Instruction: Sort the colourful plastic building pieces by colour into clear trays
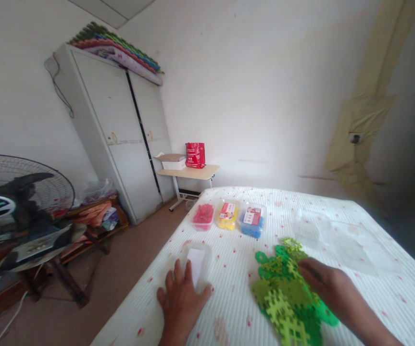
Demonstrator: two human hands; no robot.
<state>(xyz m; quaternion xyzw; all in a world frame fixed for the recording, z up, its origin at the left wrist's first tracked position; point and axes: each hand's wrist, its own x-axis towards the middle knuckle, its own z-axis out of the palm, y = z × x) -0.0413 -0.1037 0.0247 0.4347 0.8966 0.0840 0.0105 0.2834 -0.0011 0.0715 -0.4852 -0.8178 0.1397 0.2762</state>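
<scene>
My left hand (182, 299) lies with its fingers spread on the near part of a clear plastic lid or box (204, 269), which has a white label (195, 259). To the right is a loose heap of green, flat, notched plastic building pieces (286, 293) in light and dark shades. At the heap's right side, my right hand (320, 278) reaches down with its fingers curled together. Its fingertips are partly hidden, so whatever they pinch does not show clearly.
Clear boxes hold red pieces (203, 216), yellow pieces (227, 216) and blue pieces (252, 223). Clear plastic containers (347, 242) lie at the right on the white ribbed tablecloth (229, 298). Beyond are a side table (207, 172), a red bag (195, 155), a cabinet (106, 115) and a fan (59, 187).
</scene>
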